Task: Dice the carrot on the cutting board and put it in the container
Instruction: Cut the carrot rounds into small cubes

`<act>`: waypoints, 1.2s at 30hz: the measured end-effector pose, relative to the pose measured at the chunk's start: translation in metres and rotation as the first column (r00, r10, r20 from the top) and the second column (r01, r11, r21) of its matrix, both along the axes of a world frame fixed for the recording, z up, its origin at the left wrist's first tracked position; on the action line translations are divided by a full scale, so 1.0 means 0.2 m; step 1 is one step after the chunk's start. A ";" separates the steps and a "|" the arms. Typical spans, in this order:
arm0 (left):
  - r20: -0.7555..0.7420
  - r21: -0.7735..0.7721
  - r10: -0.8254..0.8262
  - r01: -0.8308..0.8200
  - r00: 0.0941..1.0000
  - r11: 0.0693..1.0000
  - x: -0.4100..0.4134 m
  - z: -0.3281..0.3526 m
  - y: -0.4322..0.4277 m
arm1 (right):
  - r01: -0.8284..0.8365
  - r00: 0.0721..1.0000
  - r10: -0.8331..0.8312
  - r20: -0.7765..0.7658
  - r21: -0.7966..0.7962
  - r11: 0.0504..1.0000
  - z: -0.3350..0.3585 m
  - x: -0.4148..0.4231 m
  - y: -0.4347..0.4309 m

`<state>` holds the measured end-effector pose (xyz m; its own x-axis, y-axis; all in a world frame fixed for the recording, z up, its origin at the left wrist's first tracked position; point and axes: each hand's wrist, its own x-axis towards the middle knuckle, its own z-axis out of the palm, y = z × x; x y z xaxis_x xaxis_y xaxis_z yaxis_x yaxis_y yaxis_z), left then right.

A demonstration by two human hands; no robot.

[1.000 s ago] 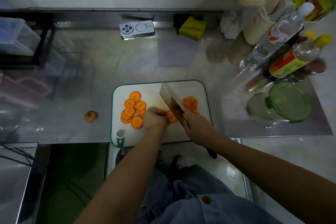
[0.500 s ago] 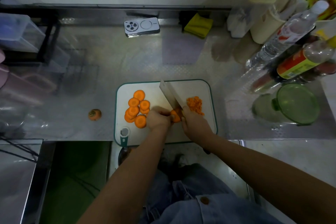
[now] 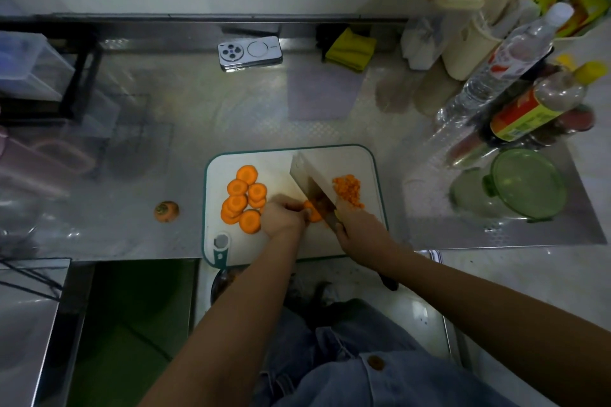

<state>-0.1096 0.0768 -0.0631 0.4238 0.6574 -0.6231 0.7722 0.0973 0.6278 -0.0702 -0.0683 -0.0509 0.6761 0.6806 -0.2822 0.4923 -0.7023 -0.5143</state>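
Cleaver (image 3: 312, 182) mid-chop again, gripped by the handle in the right hand (image 3: 358, 230), fingers wrapped tight round it. Half a second back: blade edge-on and down on the carrot piece (image 3: 312, 211). Now lifted and tilted, flat face showing, same as a second ago. So one full stroke done, probably lining up for another. Left hand (image 3: 282, 216) not budged off its spot, fingers curled and pinching that same piece at the near middle of the cutting board (image 3: 274, 162), right up against the blade. Board itself sitting at the near edge of the tabletop (image 3: 185, 116), roughly centre.

Meaning for the task, best guess: slow going, plenty left. Small heap of diced carrot (image 3: 347, 190) just right of the blade, looking no bigger than a second ago. Stack of round slices (image 3: 243, 198) on the left half of the board, untouched, same count as far as can be told. Nothing in the green lidded container (image 3: 525, 183) yet by the look of it, lid seemingly on, parked well apart toward the right edge of the tabletop. Carrot top stub (image 3: 166, 211) off the board to the left, ignored.

Writing-wise, not much luck. Sauce bottle (image 3: 535, 106) with a red and yellow label near the right edge, text too blurred to read. Clear plastic bottle (image 3: 506, 59) beside it with a red and white label, same story. Phone (image 3: 249, 53) face down by the far edge, camera ring showing, no logo legible.
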 end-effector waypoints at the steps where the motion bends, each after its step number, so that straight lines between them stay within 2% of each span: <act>1: 0.006 -0.004 0.007 -0.007 1.000 1.000 0.00 0.00 0.00 | -0.011 1.000 0.011 -0.006 -0.026 1.000 0.00 0.00 -0.01; 12: 0.046 -0.064 0.053 -0.050 0.998 0.997 0.00 -0.03 0.01 | 0.087 0.996 -0.087 -0.020 0.004 0.996 -0.07 -0.05 0.08; 21: -0.016 0.041 -0.041 0.041 0.999 0.998 -0.02 0.01 -0.01 | 0.070 0.995 -0.075 0.060 0.073 0.995 0.01 0.03 0.09; 25: -0.027 0.098 -0.057 0.059 0.998 0.993 -0.04 0.02 -0.02 | 0.045 0.997 -0.049 0.067 0.050 0.998 0.04 0.02 0.08; 36: 0.003 -0.009 0.019 -0.019 1.000 1.000 -0.03 0.00 -0.01 | 0.032 0.999 -0.032 -0.019 0.004 0.999 -0.02 -0.01 0.08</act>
